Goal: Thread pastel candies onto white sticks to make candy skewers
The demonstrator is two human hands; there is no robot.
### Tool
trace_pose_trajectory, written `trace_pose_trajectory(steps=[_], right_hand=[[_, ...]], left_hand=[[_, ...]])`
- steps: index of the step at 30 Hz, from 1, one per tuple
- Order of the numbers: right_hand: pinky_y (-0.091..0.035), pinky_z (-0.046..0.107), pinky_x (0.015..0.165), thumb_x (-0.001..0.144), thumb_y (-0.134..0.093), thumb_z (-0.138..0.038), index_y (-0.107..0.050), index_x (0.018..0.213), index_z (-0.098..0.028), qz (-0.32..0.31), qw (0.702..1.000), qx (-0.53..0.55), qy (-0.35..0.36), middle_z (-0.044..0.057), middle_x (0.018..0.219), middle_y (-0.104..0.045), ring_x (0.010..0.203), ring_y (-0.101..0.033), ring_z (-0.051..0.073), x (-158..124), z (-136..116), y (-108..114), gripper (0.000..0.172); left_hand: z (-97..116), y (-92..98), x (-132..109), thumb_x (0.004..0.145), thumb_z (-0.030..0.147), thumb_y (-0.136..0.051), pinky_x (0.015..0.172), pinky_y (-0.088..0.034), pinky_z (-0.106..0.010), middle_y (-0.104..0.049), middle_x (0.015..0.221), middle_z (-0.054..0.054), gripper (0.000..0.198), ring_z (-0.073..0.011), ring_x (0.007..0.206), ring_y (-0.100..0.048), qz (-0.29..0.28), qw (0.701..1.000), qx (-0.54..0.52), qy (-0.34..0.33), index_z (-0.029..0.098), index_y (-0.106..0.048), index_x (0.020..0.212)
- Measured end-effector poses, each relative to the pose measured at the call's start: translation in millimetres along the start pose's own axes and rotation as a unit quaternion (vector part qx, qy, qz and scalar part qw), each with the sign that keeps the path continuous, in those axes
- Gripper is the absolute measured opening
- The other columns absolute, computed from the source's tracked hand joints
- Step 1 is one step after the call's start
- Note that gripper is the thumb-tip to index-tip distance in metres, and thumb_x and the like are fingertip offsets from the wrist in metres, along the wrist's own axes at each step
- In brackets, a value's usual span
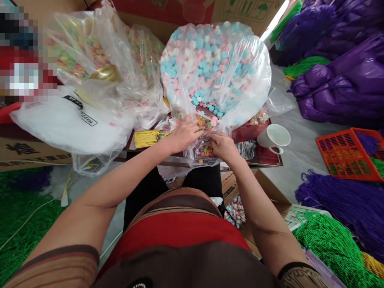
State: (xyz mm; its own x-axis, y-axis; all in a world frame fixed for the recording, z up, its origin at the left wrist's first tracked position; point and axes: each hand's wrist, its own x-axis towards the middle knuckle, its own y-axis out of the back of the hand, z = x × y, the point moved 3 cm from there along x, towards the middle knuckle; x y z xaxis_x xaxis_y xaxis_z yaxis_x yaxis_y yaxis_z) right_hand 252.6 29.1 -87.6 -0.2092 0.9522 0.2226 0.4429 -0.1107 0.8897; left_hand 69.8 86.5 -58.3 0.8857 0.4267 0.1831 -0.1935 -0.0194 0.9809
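Note:
At the table's near edge lies a clear plastic bag [195, 160] with small red, green and orange rings [207, 149] in it. My left hand [186, 134] rests over the bag's left side, fingers stretched out towards the rings. On the right, my right hand [222, 146] is closed, its fingertips pinched together at the plastic; what they hold is too small to tell. Just behind both hands stands a big clear bag of pink, blue and white pieces [213, 68], its mouth facing me. Yellow twist ties [146, 139] lie left of my left hand.
A white mug [273, 138] stands at the table's right end, near a stack of small clear bags [247, 149]. Left are a white plastic bag [75, 120] and large bags of coloured rings [75, 48] with a golden bowl [105, 73]. An orange basket [349, 154] sits on the right.

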Motion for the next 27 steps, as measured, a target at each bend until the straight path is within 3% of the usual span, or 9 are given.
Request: trace_pose_trajectory(steps=[3,5,8,11,14,17,21,27], right_hand=[[-0.058,0.039,0.096,0.086,-0.047,-0.006,-0.079,0.105,-0.021,0.010,0.999,0.033,-0.033,0.009,0.115,-0.080,0.108,-0.074,0.026,-12.5,16.8,-1.2,0.040],[-0.059,0.040,0.095,0.086,-0.047,-0.007,-0.079,0.102,-0.022,0.029,0.997,0.052,-0.045,0.008,0.110,-0.080,0.105,-0.075,0.025,-23.3,27.5,0.7,0.039],[-0.059,0.041,0.094,0.087,-0.049,-0.009,-0.079,0.101,-0.022,0.036,0.996,0.067,-0.050,0.008,0.106,-0.081,0.102,-0.076,0.025,-34.4,34.3,3.4,0.036],[-0.059,0.043,0.093,0.089,-0.051,-0.014,-0.080,0.099,-0.021,0.027,0.996,0.066,-0.056,0.010,0.104,-0.081,0.099,-0.075,0.026,-38.3,31.1,6.9,0.031],[-0.058,0.043,0.096,0.094,-0.053,-0.021,-0.079,0.102,-0.022,0.020,0.995,0.084,-0.055,0.010,0.107,-0.081,0.102,-0.075,0.026,-40.4,21.2,13.0,0.028],[-0.055,0.047,0.102,0.097,-0.057,-0.029,-0.078,0.109,-0.023,0.005,0.994,0.110,-0.028,0.010,0.116,-0.079,0.111,-0.073,0.027,-45.2,7.6,18.1,0.025],[-0.046,0.055,0.111,0.097,-0.061,-0.035,-0.077,0.111,-0.025,-0.019,0.993,0.115,0.014,0.011,0.122,-0.078,0.120,-0.070,0.031,-55.0,-4.5,19.4,0.023],[-0.040,0.056,0.117,0.103,-0.050,-0.053,-0.074,0.118,-0.027,-0.020,0.991,0.128,0.020,0.011,0.129,-0.075,0.128,-0.066,0.032,-64.6,-6.2,32.0,0.039]], left_hand=[[-13.1,-3.9,-14.7,0.094,0.008,-0.047,0.124,-0.032,-0.062,-0.075,0.102,-0.013,0.033,-0.0269,0.115,-0.066,-0.018,0.999,0.015,0.048,0.016,-0.078,0.103],[-13.9,-2.1,-25.2,0.093,0.008,-0.047,0.124,-0.032,-0.063,-0.074,0.106,-0.014,0.032,-0.0289,0.121,-0.064,-0.020,0.998,0.013,0.063,0.015,-0.078,0.094],[4.2,5.7,-36.8,0.095,0.012,-0.048,0.126,-0.029,-0.063,-0.067,0.136,-0.015,0.031,-0.0312,0.142,-0.051,0.006,0.999,-0.001,0.050,0.016,-0.077,0.105],[35.6,6.4,-46.8,0.098,0.022,-0.054,0.128,-0.026,-0.063,-0.060,0.149,-0.012,0.031,-0.0313,0.152,-0.042,0.002,0.999,-0.030,-0.010,0.021,-0.071,0.123],[59.3,-8.2,-58.3,0.095,0.028,-0.066,0.128,-0.028,-0.063,-0.054,0.157,-0.015,0.038,-0.0347,0.156,-0.036,-0.011,0.996,-0.048,-0.075,0.019,-0.065,0.132],[63.1,-28.8,-66.5,0.095,0.018,-0.064,0.125,-0.035,-0.061,-0.054,0.156,-0.016,0.029,-0.0336,0.153,-0.042,0.028,0.997,-0.042,-0.063,0.017,-0.068,0.123],[57.1,-38.3,-65.7,0.099,0.011,-0.052,0.122,-0.042,-0.054,-0.069,0.138,-0.014,0.021,-0.0282,0.143,-0.056,0.107,0.992,-0.049,-0.034,0.016,-0.072,0.097],[52.7,-10.7,-38.1,0.101,0.017,-0.047,0.126,-0.038,-0.050,-0.069,0.136,-0.010,0.024,-0.0236,0.142,-0.055,0.162,0.983,-0.091,0.004,0.019,-0.071,0.102]])
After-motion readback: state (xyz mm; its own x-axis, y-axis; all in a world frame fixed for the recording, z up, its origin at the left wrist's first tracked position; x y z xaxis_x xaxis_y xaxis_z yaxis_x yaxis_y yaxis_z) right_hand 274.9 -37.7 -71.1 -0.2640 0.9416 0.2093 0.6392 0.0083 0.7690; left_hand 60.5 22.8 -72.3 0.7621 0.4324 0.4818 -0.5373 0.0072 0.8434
